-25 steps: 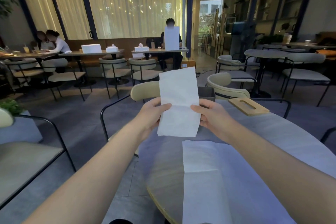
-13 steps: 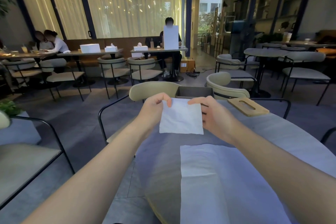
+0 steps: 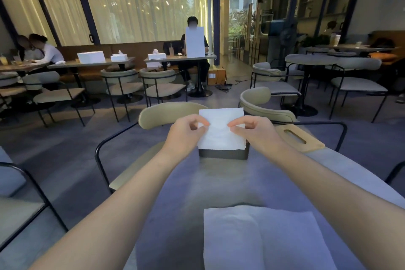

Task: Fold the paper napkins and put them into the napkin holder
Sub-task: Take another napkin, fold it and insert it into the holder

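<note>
Since half a second ago folded napkin (image 3: 221,130) carried far, lower edge entering black napkin holder (image 3: 223,153); left hand (image 3: 186,136), right hand (image 3: 254,133) pinching side edges—lower evenly, square, release together.

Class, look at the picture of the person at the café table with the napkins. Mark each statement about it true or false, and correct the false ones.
1. Both hands, the left hand and the right hand, pinch the folded napkin. True.
2. The folded napkin lies flat on the table. False: it is held over the dark napkin holder.
3. A wooden lid with a slot lies to the right of the holder. True.
4. No other napkin is on the table. False: an unfolded napkin lies near the person.
</note>
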Demonstrator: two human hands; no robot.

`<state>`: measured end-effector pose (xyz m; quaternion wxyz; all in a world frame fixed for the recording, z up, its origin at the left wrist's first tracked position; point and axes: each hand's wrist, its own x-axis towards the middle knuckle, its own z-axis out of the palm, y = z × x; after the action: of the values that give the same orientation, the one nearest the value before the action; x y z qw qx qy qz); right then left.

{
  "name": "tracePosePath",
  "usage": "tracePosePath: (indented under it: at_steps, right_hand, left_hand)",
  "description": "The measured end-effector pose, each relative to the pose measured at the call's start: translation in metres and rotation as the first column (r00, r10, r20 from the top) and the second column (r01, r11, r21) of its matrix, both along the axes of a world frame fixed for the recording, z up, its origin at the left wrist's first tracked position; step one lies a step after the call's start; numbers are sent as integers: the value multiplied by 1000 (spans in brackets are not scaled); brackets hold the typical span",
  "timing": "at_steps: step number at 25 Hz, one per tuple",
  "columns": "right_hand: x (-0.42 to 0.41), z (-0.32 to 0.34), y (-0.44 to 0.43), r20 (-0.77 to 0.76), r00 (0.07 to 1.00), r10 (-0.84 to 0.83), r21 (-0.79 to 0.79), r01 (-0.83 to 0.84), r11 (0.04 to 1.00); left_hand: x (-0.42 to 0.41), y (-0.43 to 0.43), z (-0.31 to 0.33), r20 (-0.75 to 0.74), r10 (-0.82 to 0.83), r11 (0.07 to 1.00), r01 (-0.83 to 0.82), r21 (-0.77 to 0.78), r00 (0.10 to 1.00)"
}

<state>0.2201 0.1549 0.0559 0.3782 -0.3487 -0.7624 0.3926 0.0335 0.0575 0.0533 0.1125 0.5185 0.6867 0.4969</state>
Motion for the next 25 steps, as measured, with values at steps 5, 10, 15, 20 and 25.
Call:
tracePosePath:
  at_steps: [5, 10, 15, 20, 25]
  right_hand:
    - [-11, -5, 58, 98, 986, -136, 68, 130, 989]
    - [-21, -15, 79, 302, 934, -192, 113, 165, 980]
    - [-26, -24, 72, 409, 876, -257, 256, 160, 953]
    - [-12, -9, 52, 338, 908, -247, 272, 157, 949]
    - [22, 3, 15, 262, 949, -174, 161, 135, 978]
  left_hand:
    - [-17, 52, 0, -201, 30, 996, -47, -80, 979]
    - [-25, 81, -12, -474, -38, 966, -88, -241, 880]
    - [-23, 85, -23, -580, -78, 947, -122, -297, 811]
    - [-17, 66, -12, -529, 10, 986, -96, -136, 848]
    - [15, 30, -1, -422, -60, 997, 31, -77, 905]
